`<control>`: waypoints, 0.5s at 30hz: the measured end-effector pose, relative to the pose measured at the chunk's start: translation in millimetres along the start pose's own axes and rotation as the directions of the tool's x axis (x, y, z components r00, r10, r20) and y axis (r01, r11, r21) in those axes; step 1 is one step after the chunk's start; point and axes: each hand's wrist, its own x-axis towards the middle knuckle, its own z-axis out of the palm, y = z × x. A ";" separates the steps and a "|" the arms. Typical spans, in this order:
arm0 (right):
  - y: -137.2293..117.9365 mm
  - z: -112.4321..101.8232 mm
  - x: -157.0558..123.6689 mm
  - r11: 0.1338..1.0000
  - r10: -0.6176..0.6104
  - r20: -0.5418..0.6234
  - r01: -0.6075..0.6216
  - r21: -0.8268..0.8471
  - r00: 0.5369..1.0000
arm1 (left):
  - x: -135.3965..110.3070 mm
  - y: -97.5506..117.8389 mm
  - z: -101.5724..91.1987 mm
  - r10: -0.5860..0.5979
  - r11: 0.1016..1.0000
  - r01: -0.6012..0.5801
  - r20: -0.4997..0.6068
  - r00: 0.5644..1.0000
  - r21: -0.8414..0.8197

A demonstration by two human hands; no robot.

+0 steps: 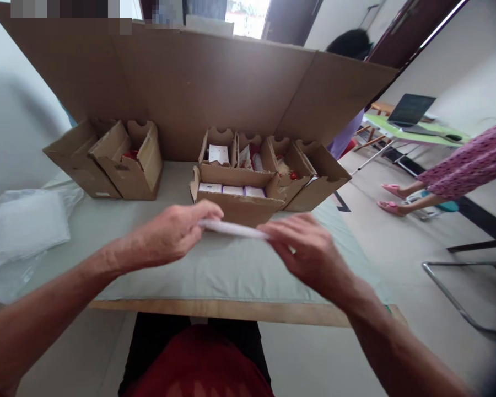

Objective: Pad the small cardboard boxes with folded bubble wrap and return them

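Observation:
Both my hands hold a thin flat white piece (231,227) level above the table (215,264). My left hand (169,234) pinches its left end with fingers closed. My right hand (310,251) grips its right end, fingers also closed. Just beyond the piece stands an open cardboard box (236,205) holding a row of small white packets (231,190). The piece is slightly blurred, so what it is stays unclear.
More open cardboard boxes stand behind (248,154) and at the right (314,173); another pair sits at the left (119,160). A tall cardboard sheet (198,82) walls the back. Clear plastic bags (20,226) lie at left. Another person's legs (450,182) show at right.

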 end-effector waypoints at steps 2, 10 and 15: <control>17.7 -21.7 31.7 0.997 0.034 -0.041 -0.036 -0.068 0.999 | 31.4 1.8 -24.1 -0.039 0.995 0.047 -0.096 0.995 0.090; 114.5 6.0 96.0 0.998 0.049 0.218 -0.038 -0.056 0.975 | 121.3 -60.0 -14.3 -0.011 0.945 0.007 0.010 1.000 0.328; 125.8 26.4 98.0 0.929 -0.020 0.338 0.143 -0.342 0.941 | 134.1 -80.0 0.5 0.158 0.830 -0.204 0.132 0.979 0.519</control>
